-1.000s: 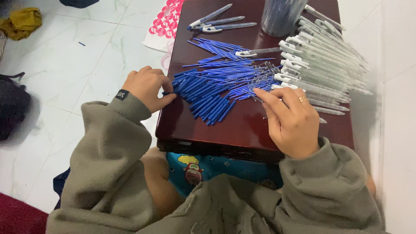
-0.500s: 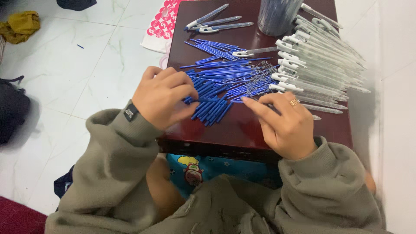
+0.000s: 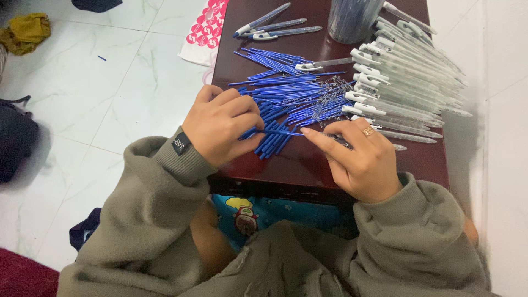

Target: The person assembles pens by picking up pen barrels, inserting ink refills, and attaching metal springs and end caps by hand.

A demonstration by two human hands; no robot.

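A heap of thin blue pen refills (image 3: 291,99) lies on a small dark red table (image 3: 418,159). My left hand (image 3: 223,124) pinches one blue refill (image 3: 280,132) at the near edge of the heap. My right hand (image 3: 360,159), with a ring on one finger, holds a clear pen barrel (image 3: 399,147) low over the table, and its forefinger touches the tip of that refill. Both hands meet just in front of the heap. A fan of clear pen barrels with white clips (image 3: 407,82) lies to the right.
A clear round container (image 3: 352,19) stands at the table's far edge, with three assembled pens (image 3: 269,25) to its left. A pink dotted bag (image 3: 203,27) lies on the white tiled floor beside the table. Yellow cloth (image 3: 25,33) and a dark bag (image 3: 14,140) lie at the left.
My left hand moved right from the table's left edge onto the heap and picked out one refill. My right hand shifted left toward it, bringing the barrel to meet the refill.
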